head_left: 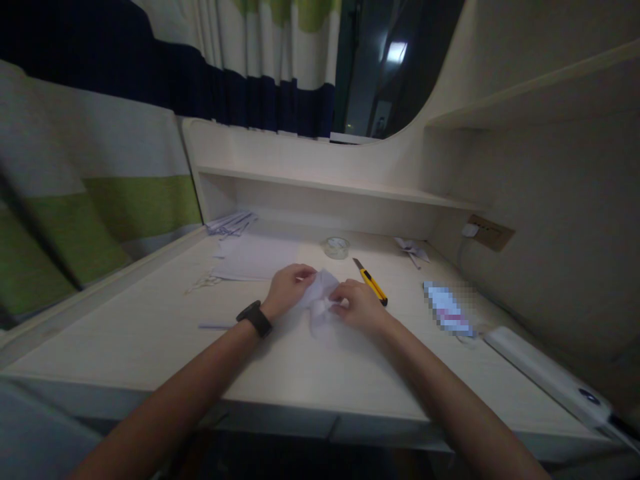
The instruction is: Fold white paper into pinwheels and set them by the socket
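A small piece of folded white paper point(320, 300) rests on the pale desk point(150, 333) between my two hands. My left hand point(287, 288), with a black watch on its wrist, pinches the paper's left upper edge. My right hand point(356, 305) grips the paper's right side, fingers closed over a fold. Part of the paper is hidden under my fingers. A yellow utility knife point(371, 282) lies just beyond my right hand.
A roll of clear tape point(336, 247) sits behind the paper. Flat white sheets point(255, 259) and a paper stack point(231, 223) lie at back left, a folded paper figure point(413, 249) at back right. A blurred package point(447, 309) and a white device point(545, 373) lie right.
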Available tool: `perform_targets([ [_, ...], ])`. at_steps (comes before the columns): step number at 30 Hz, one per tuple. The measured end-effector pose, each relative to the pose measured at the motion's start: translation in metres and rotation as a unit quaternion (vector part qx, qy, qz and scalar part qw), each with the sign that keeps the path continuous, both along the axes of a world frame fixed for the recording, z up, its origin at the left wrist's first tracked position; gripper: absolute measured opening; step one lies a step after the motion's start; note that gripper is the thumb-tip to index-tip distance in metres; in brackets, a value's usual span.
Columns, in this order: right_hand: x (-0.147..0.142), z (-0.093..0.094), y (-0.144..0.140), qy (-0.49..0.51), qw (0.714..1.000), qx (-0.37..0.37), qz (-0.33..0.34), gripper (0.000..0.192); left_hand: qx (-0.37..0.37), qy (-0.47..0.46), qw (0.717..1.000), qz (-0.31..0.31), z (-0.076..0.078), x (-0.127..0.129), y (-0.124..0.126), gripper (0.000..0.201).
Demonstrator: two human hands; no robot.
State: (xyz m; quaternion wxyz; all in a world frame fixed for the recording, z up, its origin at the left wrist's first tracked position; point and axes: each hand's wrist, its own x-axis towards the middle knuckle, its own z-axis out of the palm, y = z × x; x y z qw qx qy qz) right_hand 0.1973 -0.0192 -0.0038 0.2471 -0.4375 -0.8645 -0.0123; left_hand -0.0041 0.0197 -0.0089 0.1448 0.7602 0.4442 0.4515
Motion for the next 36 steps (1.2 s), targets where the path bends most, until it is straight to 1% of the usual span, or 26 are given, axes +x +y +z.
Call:
perform_targets([
  [3,0.002,-0.003,0.003,0.013,0.999,-0.016,-0.026,0.015,0.038,0.025,0.998,0.038,0.003,0.000,-0.002,0.015],
  [6,0.003,-0.007,0.007,0.046,0.997,-0.040,-0.037,0.019,0.025,0.048,0.997,0.059,0.007,0.000,-0.006,0.018],
  [11,0.002,-0.011,0.011,0.110,0.991,-0.059,-0.043,0.021,-0.024,0.043,0.999,0.015,0.010,0.003,-0.012,0.020],
  [16,0.001,-0.010,0.010,0.117,0.991,-0.060,-0.031,0.019,-0.060,0.036,0.997,-0.015,0.012,0.007,-0.015,0.024],
  [21,0.000,-0.007,0.005,0.108,0.992,-0.057,-0.029,0.021,-0.115,-0.026,0.992,-0.053,0.011,0.008,-0.015,0.018],
  [24,-0.001,-0.004,0.003,0.101,0.993,-0.068,-0.012,0.027,-0.121,-0.038,0.990,-0.063,0.009,0.008,-0.013,0.017],
  [26,-0.002,-0.002,0.001,0.105,0.991,-0.077,0.003,0.034,-0.116,-0.035,0.991,-0.061,0.008,0.007,-0.012,0.018],
  [28,-0.003,-0.001,0.000,0.106,0.990,-0.087,0.012,0.037,-0.110,-0.027,0.992,-0.059,0.007,0.006,-0.012,0.018],
  [30,-0.005,-0.001,-0.001,0.102,0.991,-0.088,0.002,0.035,-0.113,-0.016,0.992,-0.060,0.008,0.006,-0.013,0.019],
  [34,-0.010,-0.003,-0.002,0.105,0.991,-0.066,-0.045,0.028,-0.140,0.007,0.988,-0.063,0.009,0.008,-0.016,0.023],
  [36,-0.012,-0.004,-0.001,0.110,0.990,-0.067,-0.063,0.026,-0.140,0.010,0.988,-0.069,0.009,0.009,-0.018,0.025],
])
